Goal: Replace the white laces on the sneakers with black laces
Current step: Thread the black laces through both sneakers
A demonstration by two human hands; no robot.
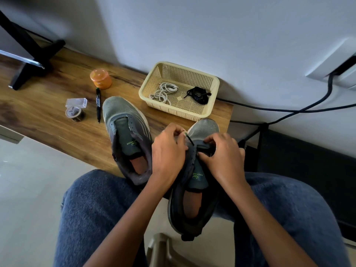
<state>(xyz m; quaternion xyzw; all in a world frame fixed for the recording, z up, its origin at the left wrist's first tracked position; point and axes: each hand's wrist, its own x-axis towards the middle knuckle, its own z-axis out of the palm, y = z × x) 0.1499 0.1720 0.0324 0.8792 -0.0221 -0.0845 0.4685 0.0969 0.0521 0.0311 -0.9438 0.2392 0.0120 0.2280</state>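
Wooden desk (pixel 48 120) runs along the wall, with a black stand (pixel 32 60) at its far left. Next come a clear tape roll (pixel 75 110), a black marker (pixel 98 105) and an orange jar (pixel 101 78). One grey sneaker (pixel 127 135) lies on the desk with no lace in it, toe toward the wall. Behind and to its right sits a cream basket (pixel 210 105) holding the coiled white laces (pixel 163 92) and a bundled black lace (pixel 199 95). The left hand (pixel 169 153) pinches the tip of another black lace (pixel 190 140) at the front eyelets of the second sneaker (pixel 198 170), which rests on the person's lap and the desk edge. The right hand (pixel 225 157) grips that sneaker's eyelet flap with curled fingers. Black cables (pixel 289 110) trail along the wall at right.
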